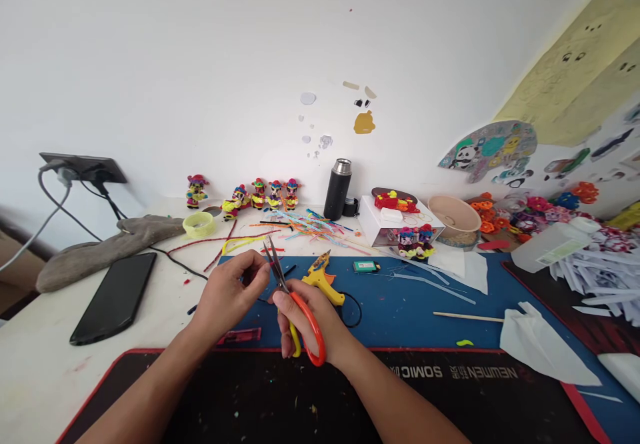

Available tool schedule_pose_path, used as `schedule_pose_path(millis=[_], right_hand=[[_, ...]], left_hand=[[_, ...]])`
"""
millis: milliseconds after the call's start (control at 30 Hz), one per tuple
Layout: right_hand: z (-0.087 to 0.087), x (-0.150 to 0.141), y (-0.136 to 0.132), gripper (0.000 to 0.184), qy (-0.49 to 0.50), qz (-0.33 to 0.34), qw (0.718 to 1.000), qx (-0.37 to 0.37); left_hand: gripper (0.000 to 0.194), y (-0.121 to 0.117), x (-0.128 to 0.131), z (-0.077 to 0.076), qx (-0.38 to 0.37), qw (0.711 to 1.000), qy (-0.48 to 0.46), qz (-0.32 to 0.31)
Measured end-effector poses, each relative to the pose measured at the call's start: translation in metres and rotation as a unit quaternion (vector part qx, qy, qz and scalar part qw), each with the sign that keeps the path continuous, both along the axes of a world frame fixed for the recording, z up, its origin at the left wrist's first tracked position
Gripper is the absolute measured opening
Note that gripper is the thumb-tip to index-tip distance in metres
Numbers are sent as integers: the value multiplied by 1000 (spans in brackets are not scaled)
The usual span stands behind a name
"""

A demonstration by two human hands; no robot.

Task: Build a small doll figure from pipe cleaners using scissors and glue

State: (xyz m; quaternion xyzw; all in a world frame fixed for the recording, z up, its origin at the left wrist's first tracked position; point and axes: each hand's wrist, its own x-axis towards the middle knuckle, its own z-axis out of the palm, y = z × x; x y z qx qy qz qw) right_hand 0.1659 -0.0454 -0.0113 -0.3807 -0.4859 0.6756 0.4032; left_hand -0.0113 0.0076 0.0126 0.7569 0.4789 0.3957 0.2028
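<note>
In the head view my right hand (pixel 317 321) grips a pair of scissors (pixel 311 324) with an orange and a yellow handle loop. Their metal blades point up and away from me, slightly apart. My left hand (pixel 235 287) is closed in a pinch just left of the blades; whatever lies between its fingertips is too small to make out. Behind the scissors, a yellow hot glue gun (pixel 325 285) lies on the blue mat (pixel 400 327). Beyond my left fingers rests a yellow fuzzy strip (pixel 243 243). A dark pink tool (pixel 243 336) sits partly behind my left wrist.
Several small colourful figurines (pixel 258 194) stand along the wall, beside a pile of coloured strips (pixel 315 224). A black flask (pixel 338 191) and a white box (pixel 373 221) are at the back. A phone (pixel 115 297) lies left; a stick (pixel 467 317) and white paper (pixel 543 341) lie right.
</note>
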Motion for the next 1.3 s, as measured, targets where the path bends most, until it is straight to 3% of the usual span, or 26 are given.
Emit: schedule_pose_path(millis=[267, 400, 500, 633, 733, 833, 967, 1300], right_hand=[[1, 0, -1, 47, -3, -4, 1000, 5], [3, 0, -1, 51, -11, -10, 1000, 2], [5, -1, -1, 52, -20, -14, 1000, -5], [5, 0, 0, 49, -11, -16, 1000, -2], [4, 0, 1, 45, -4, -23, 1000, 1], [4, -1, 1, 43, -1, -25, 1000, -5], [2, -1, 1, 43, -5, -26, 1000, -5], [-5, -7, -1, 37, -20, -13, 999, -27]], left_hand=[[27, -1, 0, 1, -25, 1000, -10, -7], [38, 1, -1, 4, -106, 991, -81, -27], [44, 5, -3, 4, -202, 956, -205, -54], [49, 9, -5, 1, -304, 881, -352, -87], [50, 9, -7, -1, -362, 843, -380, -119], [48, 8, -7, -1, -402, 825, -368, -149], [44, 8, -7, 0, -400, 842, -325, -162], [45, 6, -2, 6, -276, 940, -171, -106]])
